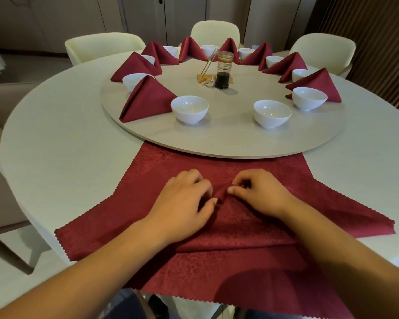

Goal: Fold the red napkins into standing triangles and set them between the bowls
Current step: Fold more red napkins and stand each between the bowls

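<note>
Dark red damask cloth napkin point(240, 261), zigzag-cut edges, lies spread on pale round table point(55, 139), far edge hidden under beige turntable point(217, 146). Left hand point(184, 203) and right hand point(260, 194) both curled, fingertips pinching small raised ridge at cloth centre. Fabric likely light, limp, creasing readily; best gripped at folds or corners. Gap waits between left glossy white bowl point(189, 109) and right glossy white bowl point(272, 113).

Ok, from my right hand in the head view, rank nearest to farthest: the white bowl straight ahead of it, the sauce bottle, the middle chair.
1. Bowl, near right edge of the turntable.
2. Sauce bottle, turntable centre.
3. Middle chair, across the table.
</note>
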A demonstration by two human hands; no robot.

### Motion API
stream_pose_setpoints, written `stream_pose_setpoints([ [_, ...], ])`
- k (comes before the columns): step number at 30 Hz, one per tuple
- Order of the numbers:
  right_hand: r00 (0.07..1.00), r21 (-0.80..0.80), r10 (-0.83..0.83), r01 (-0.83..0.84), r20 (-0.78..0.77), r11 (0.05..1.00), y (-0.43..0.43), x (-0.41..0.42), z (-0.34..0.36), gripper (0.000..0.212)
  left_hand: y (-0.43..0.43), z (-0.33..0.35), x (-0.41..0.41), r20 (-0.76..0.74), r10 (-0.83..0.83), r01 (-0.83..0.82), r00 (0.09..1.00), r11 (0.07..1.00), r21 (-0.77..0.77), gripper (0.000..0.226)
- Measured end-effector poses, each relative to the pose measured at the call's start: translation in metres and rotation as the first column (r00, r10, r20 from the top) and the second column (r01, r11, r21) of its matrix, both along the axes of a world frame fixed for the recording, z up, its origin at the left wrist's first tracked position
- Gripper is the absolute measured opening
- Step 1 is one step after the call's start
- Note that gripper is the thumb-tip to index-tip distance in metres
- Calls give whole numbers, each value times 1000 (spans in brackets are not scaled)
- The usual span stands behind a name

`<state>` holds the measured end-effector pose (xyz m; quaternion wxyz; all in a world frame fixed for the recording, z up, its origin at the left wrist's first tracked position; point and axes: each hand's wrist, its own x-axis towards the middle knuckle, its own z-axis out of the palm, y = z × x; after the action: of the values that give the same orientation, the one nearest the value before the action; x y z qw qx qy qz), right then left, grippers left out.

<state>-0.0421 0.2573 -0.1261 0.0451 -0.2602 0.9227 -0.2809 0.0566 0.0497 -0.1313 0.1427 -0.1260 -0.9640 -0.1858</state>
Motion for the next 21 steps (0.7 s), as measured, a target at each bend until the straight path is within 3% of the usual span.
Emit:
stream_pose_setpoints([
  [2, 989, -42, -143, 144, 23, 989, -4, -17, 3, 16, 2, -2, 1, 50, -33, 34, 998, 999, -21, 35],
  [7, 938, -136, -346, 339, -32, 931, -11, -41, 10, 17, 2, -9, 0, -65, -69, 62, 995, 992, -107, 43],
  [14, 913, 57, -385, 395, -139, 917, -17, -42, 11, 17, 3, -13, -8, 357, -147, 206, 922, 970, -132, 82],
  [18, 953, 189, -283, 300, -113, 935, -12, -37, 8, 5, 5, -11, 1, 277, -202, 243, 939, 962, -122, 68],
  [21, 975, 195, -217, 220, -38, 956, -8, -35, 6, 15, 6, -8, 3, 196, -176, 208, 965, 965, -161, 61],
])
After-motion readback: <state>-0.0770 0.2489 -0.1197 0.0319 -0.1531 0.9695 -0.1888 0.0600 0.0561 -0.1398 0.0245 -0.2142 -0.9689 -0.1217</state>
